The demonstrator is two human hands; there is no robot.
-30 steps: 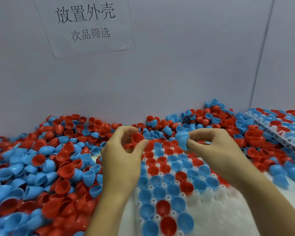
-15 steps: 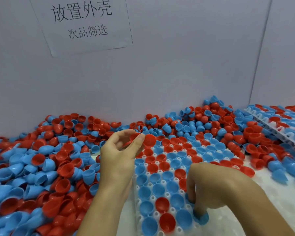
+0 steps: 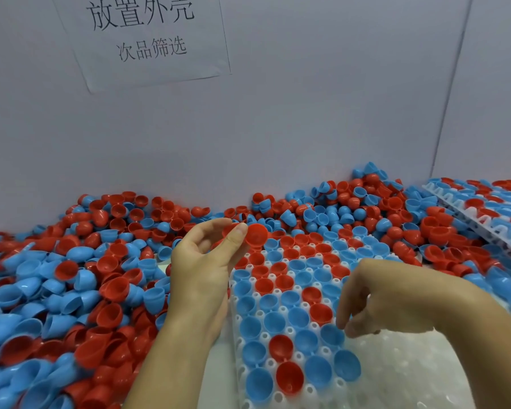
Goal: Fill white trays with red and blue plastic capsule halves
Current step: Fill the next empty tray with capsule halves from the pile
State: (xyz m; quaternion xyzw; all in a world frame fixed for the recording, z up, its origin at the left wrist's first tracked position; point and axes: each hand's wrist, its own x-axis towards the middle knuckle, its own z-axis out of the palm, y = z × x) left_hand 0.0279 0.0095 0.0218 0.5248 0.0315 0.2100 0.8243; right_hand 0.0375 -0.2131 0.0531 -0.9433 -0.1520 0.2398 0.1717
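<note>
A white tray [image 3: 396,376] with round sockets lies in front of me, its left and far part filled with red and blue capsule halves. My left hand [image 3: 202,267] is raised over the tray's far left corner and pinches a red capsule half [image 3: 255,236] between thumb and fingers. My right hand [image 3: 375,299] hovers low over the tray's middle with fingers curled downward and nothing in them, just above a seated blue capsule half [image 3: 332,335].
Loose red and blue capsule halves [image 3: 71,290] are heaped on the left and along the back wall [image 3: 307,113]. A second filled white tray [image 3: 484,214] sits tilted at the far right. A paper sign [image 3: 148,36] hangs on the wall.
My right hand carried a blue half down to the tray, set it in a socket and has lifted off it. My left hand kept its red half and stayed roughly in place.
</note>
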